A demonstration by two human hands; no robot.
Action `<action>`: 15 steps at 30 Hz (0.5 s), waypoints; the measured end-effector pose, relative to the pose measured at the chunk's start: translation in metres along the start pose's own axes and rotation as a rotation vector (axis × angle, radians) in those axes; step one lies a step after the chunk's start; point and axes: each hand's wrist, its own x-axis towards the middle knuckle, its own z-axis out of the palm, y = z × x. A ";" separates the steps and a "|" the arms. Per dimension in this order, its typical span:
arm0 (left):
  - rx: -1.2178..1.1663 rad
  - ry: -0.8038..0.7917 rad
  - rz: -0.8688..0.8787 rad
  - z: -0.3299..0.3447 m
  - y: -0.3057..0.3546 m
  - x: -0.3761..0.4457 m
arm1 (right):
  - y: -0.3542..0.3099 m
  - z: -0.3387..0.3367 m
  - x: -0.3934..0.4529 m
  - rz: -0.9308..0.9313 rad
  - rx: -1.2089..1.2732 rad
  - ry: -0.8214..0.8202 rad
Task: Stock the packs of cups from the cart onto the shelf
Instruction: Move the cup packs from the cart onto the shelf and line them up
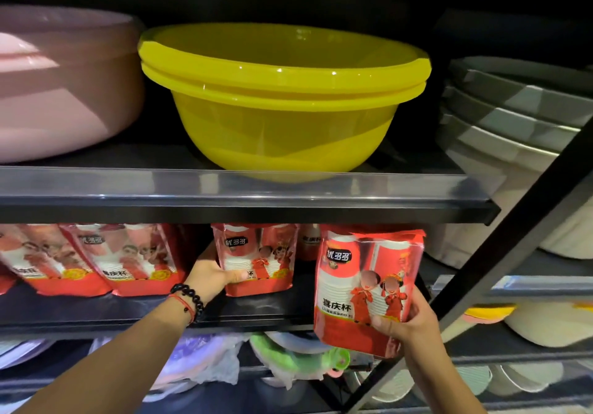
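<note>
The middle shelf [256, 312] carries a row of red cup packs, with yellow basins [282, 99] on the shelf above. The left hand [213, 277] grips a standing pack [256, 259] mid-shelf, fingers curled round its lower edge. The right hand [407, 320] pinches another pack [365, 288] by its bottom, held upright at the shelf's front edge near the right end. That low grip could let it tip; the slanted black brace [500, 250] crowds the right side.

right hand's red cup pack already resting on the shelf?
No. The right hand holds the red plastic pack of cups in the air in front of the black shelf's front edge.
</note>
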 end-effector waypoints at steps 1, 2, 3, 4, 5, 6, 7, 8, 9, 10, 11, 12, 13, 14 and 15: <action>-0.007 -0.010 -0.008 -0.001 -0.003 0.004 | 0.001 0.001 0.009 0.005 0.012 -0.008; -0.011 -0.025 -0.014 -0.001 -0.003 0.004 | 0.002 0.002 0.018 0.016 0.021 -0.012; -0.009 -0.037 -0.013 -0.001 -0.003 0.004 | 0.002 0.002 0.028 0.024 0.029 -0.016; -0.010 -0.047 -0.003 0.000 -0.003 0.004 | 0.003 0.003 0.038 0.035 0.037 -0.019; -0.010 -0.049 0.007 0.001 -0.004 0.005 | 0.003 0.005 0.048 0.047 0.042 -0.022; -0.006 -0.053 0.020 0.002 -0.004 0.004 | 0.004 0.006 0.058 0.062 0.040 -0.022; 0.005 -0.060 0.032 0.002 -0.003 0.004 | 0.006 0.007 0.068 0.074 0.039 -0.019; 0.023 -0.072 0.043 0.002 -0.002 0.003 | 0.008 0.008 0.076 0.094 0.036 -0.015; 0.045 -0.083 0.053 0.002 -0.004 0.004 | 0.010 0.009 0.084 0.115 0.036 -0.020; 0.065 -0.092 0.058 0.001 -0.006 0.005 | 0.013 0.010 0.090 0.131 0.035 -0.035; 0.082 -0.097 0.059 0.000 -0.007 0.006 | 0.015 0.011 0.096 0.143 0.040 -0.053; 0.092 -0.099 0.057 -0.001 -0.006 0.006 | 0.018 0.012 0.101 0.156 0.051 -0.066; 0.105 -0.096 0.051 -0.002 -0.006 0.007 | 0.018 0.014 0.104 0.171 0.063 -0.072; 0.124 -0.090 0.046 -0.002 -0.005 0.007 | 0.020 0.016 0.107 0.178 0.071 -0.074; 0.154 -0.067 0.034 -0.002 -0.006 0.008 | 0.021 0.016 0.110 0.184 0.068 -0.069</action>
